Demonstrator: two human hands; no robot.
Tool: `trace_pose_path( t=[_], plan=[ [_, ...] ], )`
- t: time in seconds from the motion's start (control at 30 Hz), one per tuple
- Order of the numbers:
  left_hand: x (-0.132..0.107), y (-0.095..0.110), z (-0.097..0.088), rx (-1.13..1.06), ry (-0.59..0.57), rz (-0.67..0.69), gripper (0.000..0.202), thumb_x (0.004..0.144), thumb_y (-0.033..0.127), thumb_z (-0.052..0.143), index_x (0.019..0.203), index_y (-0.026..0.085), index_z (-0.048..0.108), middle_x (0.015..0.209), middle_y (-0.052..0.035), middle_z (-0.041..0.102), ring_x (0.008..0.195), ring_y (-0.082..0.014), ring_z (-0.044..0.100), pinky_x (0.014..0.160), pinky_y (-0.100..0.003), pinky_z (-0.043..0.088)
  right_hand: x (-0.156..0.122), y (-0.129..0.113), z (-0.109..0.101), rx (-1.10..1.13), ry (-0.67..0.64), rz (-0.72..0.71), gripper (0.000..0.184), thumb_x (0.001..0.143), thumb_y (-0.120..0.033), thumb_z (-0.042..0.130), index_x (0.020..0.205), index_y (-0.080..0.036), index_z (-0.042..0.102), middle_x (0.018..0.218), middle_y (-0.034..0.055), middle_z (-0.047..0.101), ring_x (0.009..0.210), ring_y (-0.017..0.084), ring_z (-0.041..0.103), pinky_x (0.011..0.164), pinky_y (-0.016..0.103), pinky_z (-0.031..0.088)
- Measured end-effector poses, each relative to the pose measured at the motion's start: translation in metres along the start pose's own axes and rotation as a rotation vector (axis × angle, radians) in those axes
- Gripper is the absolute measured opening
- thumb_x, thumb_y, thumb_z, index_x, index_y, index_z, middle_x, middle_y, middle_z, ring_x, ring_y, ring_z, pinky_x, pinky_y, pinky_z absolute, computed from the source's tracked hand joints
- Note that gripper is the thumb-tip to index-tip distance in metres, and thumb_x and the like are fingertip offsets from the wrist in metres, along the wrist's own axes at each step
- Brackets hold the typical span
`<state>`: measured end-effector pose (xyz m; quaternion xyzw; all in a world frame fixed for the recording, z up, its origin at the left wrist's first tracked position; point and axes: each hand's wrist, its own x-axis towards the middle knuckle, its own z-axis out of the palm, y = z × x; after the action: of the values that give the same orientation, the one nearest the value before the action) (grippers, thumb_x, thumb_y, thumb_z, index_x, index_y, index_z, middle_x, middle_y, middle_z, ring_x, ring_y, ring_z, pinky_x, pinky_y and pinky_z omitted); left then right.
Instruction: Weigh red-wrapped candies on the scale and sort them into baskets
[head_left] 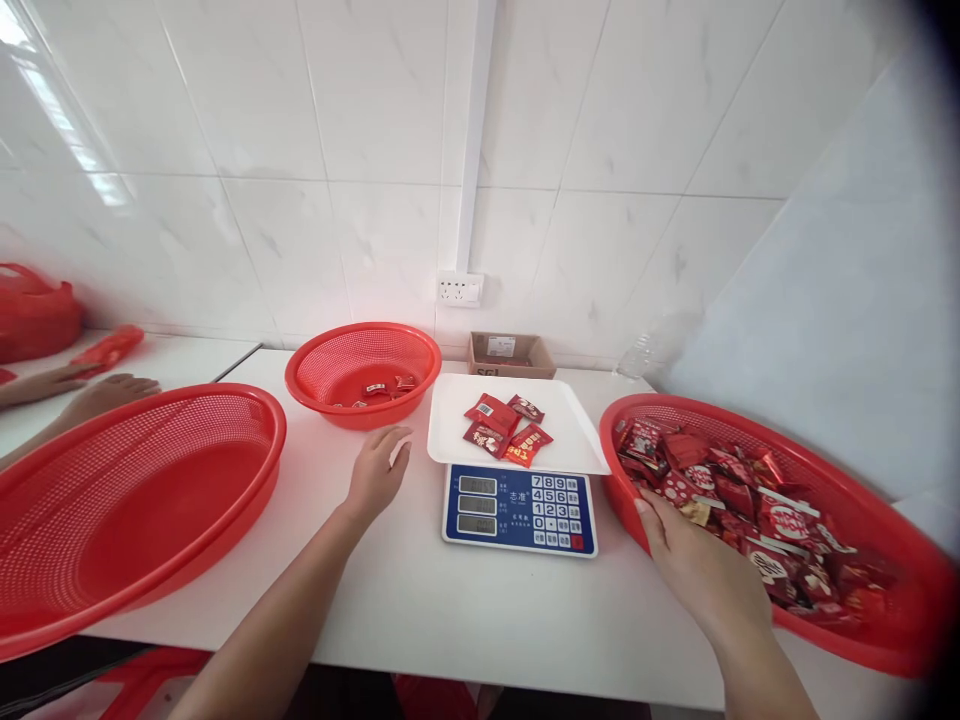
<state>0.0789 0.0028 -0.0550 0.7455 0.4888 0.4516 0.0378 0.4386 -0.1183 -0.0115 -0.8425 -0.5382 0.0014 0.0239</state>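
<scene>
My left hand (377,470) hovers over the table left of the scale, its thumb and fingers apart and holding nothing. The digital scale (520,510) has a white tray (570,420) on top, with several red candy packets (496,418) lying near its middle. At the near left rim of the right red basket (877,650), my right hand (705,565) reaches over the packets, its thumb stretched out. Its other fingers are partly hidden, and no packet shows in its grasp. Many red, wrapped packets (780,515) fill this basket. The scale's display digits are too faint to read.
A round red basket (364,335) behind my left hand holds several small packets. A large red basket (172,500) stands at left. Behind the scale is a cardboard box (512,352). Another person's hands (112,392) are at far left, beside a red bag (37,315).
</scene>
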Motion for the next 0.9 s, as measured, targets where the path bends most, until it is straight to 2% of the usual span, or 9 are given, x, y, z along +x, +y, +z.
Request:
trace_pose_path(
  t=[0.1, 0.17, 0.23, 0.33, 0.47, 0.53, 0.67, 0.8, 0.9],
  plan=[
    [0.011, -0.008, -0.020, 0.177, 0.015, 0.014, 0.028, 0.088, 0.028, 0.045, 0.108, 0.018, 0.062, 0.111, -0.0119, 0.062, 0.108, -0.0260, 0.054, 0.095, -0.042, 0.044, 0.001, 0.002, 0.002, 0.010, -0.001, -0.011, 0.059, 0.095, -0.048, 0.009, 0.133, -0.027, 0.049, 0.107, 0.0081, 0.068, 0.079, 0.026, 0.067, 0.065, 0.039, 0.050],
    [0.021, -0.015, -0.037, 0.361, -0.041, 0.014, 0.033, 0.088, 0.027, 0.044, 0.114, 0.015, 0.060, 0.118, -0.0142, 0.060, 0.115, -0.0287, 0.050, 0.099, -0.044, 0.041, 0.001, 0.003, 0.004, 0.016, 0.009, -0.019, 0.058, 0.095, -0.047, 0.010, 0.133, -0.027, 0.049, 0.105, 0.0084, 0.069, 0.079, 0.026, 0.067, 0.065, 0.039, 0.051],
    [0.031, -0.022, -0.056, 0.529, -0.159, -0.007, 0.038, 0.088, 0.020, 0.039, 0.120, 0.013, 0.058, 0.124, -0.0146, 0.057, 0.122, -0.0304, 0.045, 0.103, -0.045, 0.037, 0.002, 0.004, 0.006, 0.025, 0.025, -0.032, 0.058, 0.095, -0.046, 0.011, 0.133, -0.026, 0.050, 0.102, 0.0089, 0.069, 0.078, 0.026, 0.068, 0.063, 0.038, 0.051],
    [0.047, -0.031, -0.083, 0.722, -0.371, -0.081, 0.053, 0.082, 0.005, 0.032, 0.130, 0.016, 0.052, 0.135, -0.0106, 0.052, 0.132, -0.0316, 0.036, 0.105, -0.050, 0.033, 0.002, 0.006, 0.007, 0.037, 0.070, -0.064, 0.057, 0.095, -0.046, 0.013, 0.130, -0.024, 0.053, 0.102, 0.0099, 0.069, 0.073, 0.026, 0.068, 0.059, 0.038, 0.051],
    [0.066, -0.052, -0.110, 0.859, -0.645, -0.145, 0.073, 0.072, -0.006, 0.031, 0.138, 0.023, 0.043, 0.142, -0.0074, 0.045, 0.138, -0.0300, 0.026, 0.106, -0.053, 0.029, 0.001, 0.007, 0.007, 0.037, 0.103, -0.078, 0.056, 0.095, -0.045, 0.014, 0.130, -0.025, 0.054, 0.100, 0.0087, 0.070, 0.071, 0.025, 0.068, 0.057, 0.037, 0.052],
    [0.073, -0.064, -0.116, 0.899, -0.747, -0.151, 0.079, 0.070, -0.007, 0.032, 0.141, 0.025, 0.037, 0.144, -0.0076, 0.043, 0.139, -0.0295, 0.025, 0.106, -0.053, 0.030, 0.000, 0.006, 0.006, 0.028, 0.094, -0.071, 0.056, 0.095, -0.044, 0.014, 0.130, -0.025, 0.053, 0.100, 0.0080, 0.070, 0.072, 0.025, 0.068, 0.059, 0.037, 0.052],
    [0.087, -0.079, -0.120, 0.976, -0.861, -0.139, 0.082, 0.068, -0.005, 0.040, 0.144, 0.024, 0.030, 0.145, -0.0123, 0.040, 0.138, -0.0319, 0.025, 0.103, -0.055, 0.029, 0.000, 0.004, 0.005, 0.021, 0.095, -0.070, 0.054, 0.095, -0.043, 0.016, 0.130, -0.026, 0.053, 0.100, 0.0082, 0.070, 0.073, 0.024, 0.068, 0.060, 0.036, 0.052],
    [0.095, -0.081, -0.121, 0.949, -0.904, -0.101, 0.081, 0.067, 0.003, 0.055, 0.142, 0.026, 0.034, 0.143, -0.0136, 0.043, 0.136, -0.0322, 0.029, 0.106, -0.054, 0.023, 0.002, 0.005, 0.008, 0.027, 0.073, -0.051, 0.056, 0.095, -0.045, 0.014, 0.130, -0.027, 0.053, 0.100, 0.0073, 0.070, 0.073, 0.025, 0.068, 0.061, 0.036, 0.052],
    [0.100, -0.084, -0.127, 0.890, -0.898, -0.086, 0.065, 0.077, 0.015, 0.053, 0.139, 0.028, 0.039, 0.138, -0.0104, 0.049, 0.134, -0.0291, 0.034, 0.107, -0.050, 0.024, 0.003, 0.008, 0.011, 0.033, 0.095, -0.056, 0.057, 0.094, -0.048, 0.015, 0.128, -0.027, 0.055, 0.097, 0.0073, 0.071, 0.070, 0.025, 0.068, 0.059, 0.036, 0.053]
  ],
)
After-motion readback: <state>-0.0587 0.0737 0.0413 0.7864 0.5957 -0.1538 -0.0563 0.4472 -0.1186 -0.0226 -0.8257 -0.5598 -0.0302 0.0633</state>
